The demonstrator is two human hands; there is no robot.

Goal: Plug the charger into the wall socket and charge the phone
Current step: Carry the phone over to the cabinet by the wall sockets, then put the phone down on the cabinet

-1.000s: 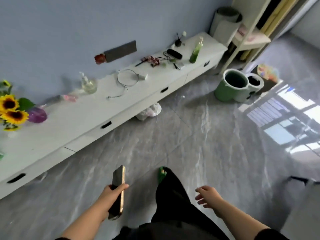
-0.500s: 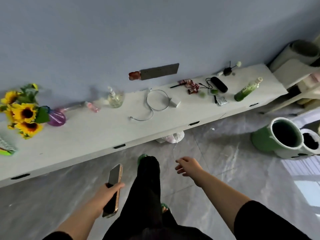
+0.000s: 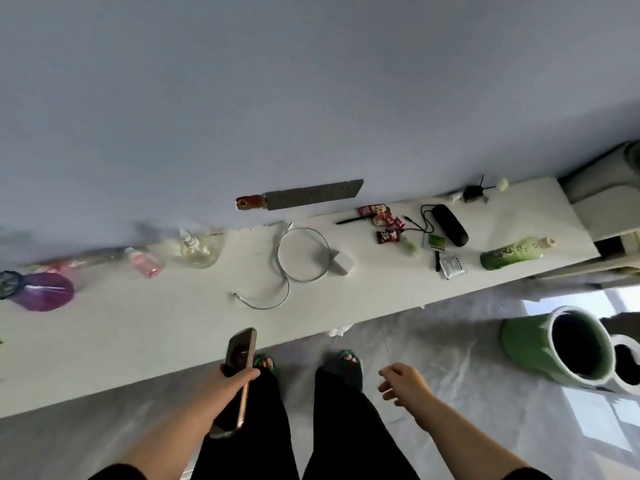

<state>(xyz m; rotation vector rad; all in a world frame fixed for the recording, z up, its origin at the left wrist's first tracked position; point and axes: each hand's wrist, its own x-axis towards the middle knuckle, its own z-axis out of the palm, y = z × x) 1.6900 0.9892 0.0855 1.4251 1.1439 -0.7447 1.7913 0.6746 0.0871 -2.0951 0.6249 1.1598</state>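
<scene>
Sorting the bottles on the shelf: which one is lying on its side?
The green bottle at the shelf's right end; the pink bottle and clear pump bottle stand upright.

Your left hand covers the phone mid-body; its lower end is blurred. Purple vase at the shelf's left end is cut by the frame edge. Socket strip holes too small to read. Snack wrappers print illegible.

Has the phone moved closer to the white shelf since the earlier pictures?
Yes. The phone, held in the left hand, now overlaps the shelf edge; earlier it was over the floor.
</scene>
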